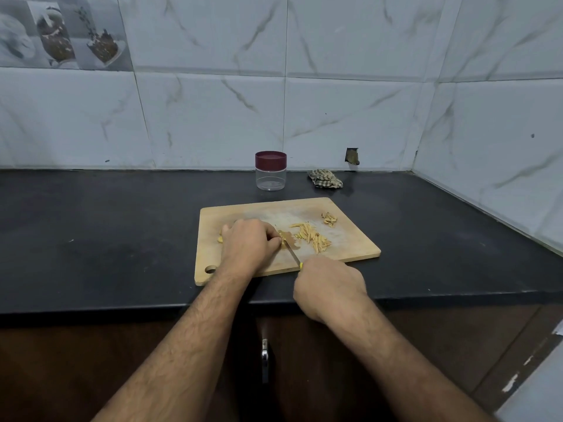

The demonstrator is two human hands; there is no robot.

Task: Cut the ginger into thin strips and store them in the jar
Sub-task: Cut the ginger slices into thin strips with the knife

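Note:
A wooden cutting board [350, 248] lies on the black counter. My left hand [248, 243] presses a piece of ginger [288, 237] down on the board, fingertips curled at the blade. My right hand [330, 287] grips a knife [292, 254] with a yellow handle, its blade angled up-left against the ginger. A pile of thin ginger strips [312, 236] lies just right of the blade. Ginger peel scraps [329, 219] sit near the board's far right corner. A small yellow bit [220, 239] shows left of my left hand. The clear jar [270, 175], closed with a maroon lid, stands behind the board.
A crumpled checked cloth [325, 179] lies by the back wall, right of the jar. Tiled walls close off the back and the right side of the counter [106, 239]. A cabinet handle [264, 357] shows below the counter's front edge.

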